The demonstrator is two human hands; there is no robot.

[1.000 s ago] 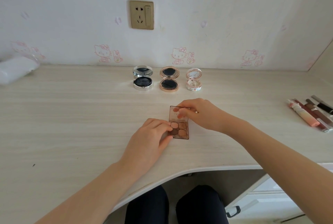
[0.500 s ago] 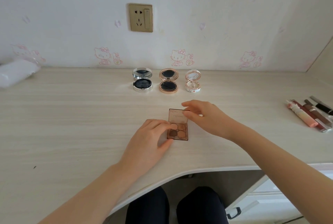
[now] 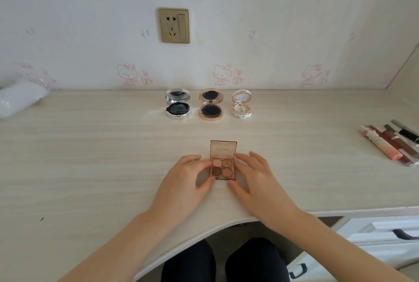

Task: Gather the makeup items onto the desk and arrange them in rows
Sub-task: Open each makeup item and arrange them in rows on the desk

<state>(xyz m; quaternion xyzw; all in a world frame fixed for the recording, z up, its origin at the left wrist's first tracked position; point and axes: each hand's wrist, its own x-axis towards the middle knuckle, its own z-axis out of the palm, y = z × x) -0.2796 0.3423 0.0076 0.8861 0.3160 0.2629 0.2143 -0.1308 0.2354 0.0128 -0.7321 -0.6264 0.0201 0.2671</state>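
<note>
Left hand (image 3: 188, 182) and right hand (image 3: 256, 182) hold the open eyeshadow palette (image 3: 223, 166) near the front edge of the desk (image 3: 90, 157).
Each hand's fingers curl lightly against one side of it, thumbs at its near corners; its lid is raised. Farther back, three open compacts (image 3: 211, 107) stand in a row by the back edge; lip gloss tubes (image 3: 390, 143) lie bunched at the right edge.

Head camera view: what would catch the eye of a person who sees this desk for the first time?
An open eyeshadow palette lies near the front edge of the desk, with the left hand and the right hand holding it by its sides. Behind it, near the wall, three open compacts stand in a row. A bunch of lip gloss tubes lies at the far right.
</note>
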